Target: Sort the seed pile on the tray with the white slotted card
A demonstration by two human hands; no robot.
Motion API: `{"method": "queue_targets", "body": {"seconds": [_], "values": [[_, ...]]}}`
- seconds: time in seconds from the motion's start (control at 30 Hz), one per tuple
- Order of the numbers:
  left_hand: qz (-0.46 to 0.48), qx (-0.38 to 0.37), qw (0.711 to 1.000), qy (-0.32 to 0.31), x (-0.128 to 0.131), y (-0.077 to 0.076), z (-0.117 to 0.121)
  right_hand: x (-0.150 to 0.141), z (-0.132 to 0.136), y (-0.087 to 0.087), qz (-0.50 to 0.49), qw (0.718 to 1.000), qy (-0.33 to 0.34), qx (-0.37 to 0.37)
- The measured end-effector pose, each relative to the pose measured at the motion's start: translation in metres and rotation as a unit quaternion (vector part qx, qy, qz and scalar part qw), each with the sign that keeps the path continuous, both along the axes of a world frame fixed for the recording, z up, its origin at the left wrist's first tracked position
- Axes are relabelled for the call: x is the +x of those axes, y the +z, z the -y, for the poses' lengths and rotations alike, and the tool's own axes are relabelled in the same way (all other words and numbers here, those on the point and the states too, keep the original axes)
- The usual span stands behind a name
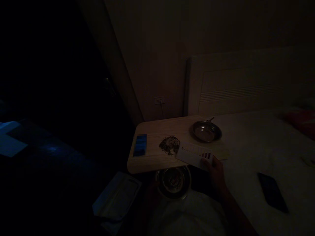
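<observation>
The room is very dark. My right hand (216, 170) grips a white card (194, 154) by its near right corner, its far edge resting against a small pile of dark loose bits (169, 145) on the wooden table (152, 160). A metal bowl (174, 182) sits just below the table's near edge, and my left hand seems to hold it from the left but is too dark to make out. A second metal bowl (206, 131) stands on the table's far right.
A blue packet (140, 145) lies on the table's left side. A white tray (117, 196) sits below left. A dark phone (272, 192) lies on the bed (258, 147) at right. A headboard (246, 82) and a wall socket (159, 100) are behind.
</observation>
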State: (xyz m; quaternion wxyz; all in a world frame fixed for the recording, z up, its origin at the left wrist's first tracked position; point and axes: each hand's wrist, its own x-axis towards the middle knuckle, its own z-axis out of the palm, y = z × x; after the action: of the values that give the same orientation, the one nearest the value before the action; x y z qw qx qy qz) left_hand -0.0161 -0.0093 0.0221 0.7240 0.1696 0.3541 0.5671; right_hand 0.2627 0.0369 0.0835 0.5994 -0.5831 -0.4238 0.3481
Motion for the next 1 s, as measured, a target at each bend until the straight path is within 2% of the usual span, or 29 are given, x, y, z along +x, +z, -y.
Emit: {"method": "queue_targets", "body": {"seconds": [0.07,0.13,0.23,0.33,0.43,0.53,0.67,0.8,0.87,1.0], "values": [[0.001,-0.004,1.0,-0.002,-0.001,-0.001,0.0,-0.013,-0.003,0.006,-0.03,0.999,0.024,0.0],[0.002,-0.012,1.0,-0.004,-0.001,-0.004,-0.001,-0.035,-0.011,0.015,-0.027,0.995,0.092,0.005],[0.002,-0.023,1.0,-0.005,-0.002,-0.009,-0.002,-0.087,-0.034,0.031,0.024,0.981,0.193,0.019],[0.0,-0.029,1.0,-0.009,-0.005,-0.013,-0.002,-0.148,-0.064,0.041,0.083,0.959,0.272,-0.003],[-0.006,-0.036,0.999,-0.012,-0.011,-0.017,0.0,-0.199,-0.092,0.046,0.16,0.936,0.314,-0.01],[-0.009,-0.038,0.999,-0.011,-0.014,-0.02,0.002,-0.229,-0.11,0.045,0.209,0.91,0.358,-0.024],[-0.004,-0.039,0.999,-0.017,-0.012,-0.021,0.001,-0.243,-0.123,0.036,0.292,0.889,0.35,-0.053],[0.003,-0.035,0.999,-0.023,-0.01,-0.019,-0.001,-0.244,-0.125,0.031,0.309,0.881,0.354,-0.051],[0.004,-0.032,0.999,-0.022,-0.011,-0.018,-0.001,-0.241,-0.123,0.033,0.292,0.89,0.347,-0.043],[0.004,-0.02,1.0,-0.011,-0.01,-0.02,0.002,-0.217,-0.112,0.043,0.178,0.933,0.311,0.003]]}}
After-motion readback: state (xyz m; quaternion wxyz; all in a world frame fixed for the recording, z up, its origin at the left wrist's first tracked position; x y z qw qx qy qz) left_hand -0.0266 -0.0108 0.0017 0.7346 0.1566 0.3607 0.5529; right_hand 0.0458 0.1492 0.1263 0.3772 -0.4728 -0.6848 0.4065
